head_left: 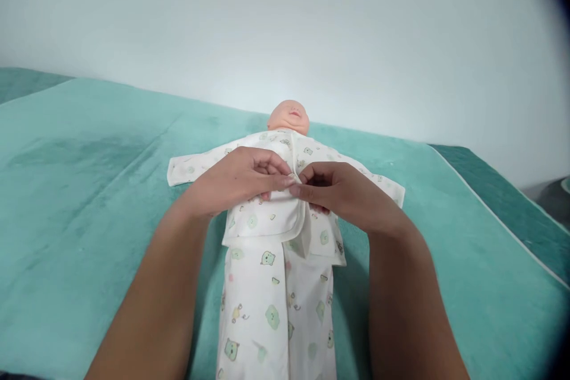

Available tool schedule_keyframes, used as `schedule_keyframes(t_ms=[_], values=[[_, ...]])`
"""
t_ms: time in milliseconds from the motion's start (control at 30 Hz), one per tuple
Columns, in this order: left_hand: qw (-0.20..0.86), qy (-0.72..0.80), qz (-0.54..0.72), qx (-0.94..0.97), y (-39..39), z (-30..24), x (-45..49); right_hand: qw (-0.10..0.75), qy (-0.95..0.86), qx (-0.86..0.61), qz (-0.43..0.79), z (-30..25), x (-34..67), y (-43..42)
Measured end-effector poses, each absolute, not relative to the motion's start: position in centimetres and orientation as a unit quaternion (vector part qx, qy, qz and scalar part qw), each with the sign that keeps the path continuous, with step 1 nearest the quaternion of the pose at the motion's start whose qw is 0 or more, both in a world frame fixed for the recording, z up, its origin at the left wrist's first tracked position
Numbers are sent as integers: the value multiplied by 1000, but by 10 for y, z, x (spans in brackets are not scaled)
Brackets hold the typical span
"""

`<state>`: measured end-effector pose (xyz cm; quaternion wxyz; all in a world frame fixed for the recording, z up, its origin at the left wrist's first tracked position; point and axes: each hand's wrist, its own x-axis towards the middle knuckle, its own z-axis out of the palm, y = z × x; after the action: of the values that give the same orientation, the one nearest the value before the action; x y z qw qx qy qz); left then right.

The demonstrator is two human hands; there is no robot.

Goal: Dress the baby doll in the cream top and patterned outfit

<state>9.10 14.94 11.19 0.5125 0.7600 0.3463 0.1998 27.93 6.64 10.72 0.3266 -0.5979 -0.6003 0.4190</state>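
Note:
A baby doll (289,116) lies on its back, its head away from me. It wears a white baby jacket (262,219) with a green animal print, sleeves spread to both sides. Matching white trousers (267,303) cover the legs. My left hand (253,175) pinches the jacket's front edge at the chest between thumb and fingers. Facing it, my right hand (329,184) pinches the same front opening, thumb tips nearly touching. Whatever fastener may be between the fingertips is hidden. Below the hands, the front panels hang partly apart.
A turquoise blanket (111,190) with a few creases lies under the doll. Behind it rises a plain white wall (267,29). Darker green cloth (481,172) shows beyond the blanket's pale edge at right. A dark object (552,199) is cut off at the far right.

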Motion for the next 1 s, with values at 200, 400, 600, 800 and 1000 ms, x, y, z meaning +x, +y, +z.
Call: schedule_keyframes(t_ms=[200,400,600,800,1000], values=[[537,311,239,747,149,108,92,396,-567,-522,499,95,290,75],[573,296,277,712,147,105,97,471,-519,-489,519,88,291,79],[601,294,274,691,146,104,101,504,-491,-489,515,85,286,81],[617,284,271,682,146,104,101,509,-508,-474,508,85,287,81],[604,301,269,687,148,101,101,471,-526,-477,524,87,292,80]])
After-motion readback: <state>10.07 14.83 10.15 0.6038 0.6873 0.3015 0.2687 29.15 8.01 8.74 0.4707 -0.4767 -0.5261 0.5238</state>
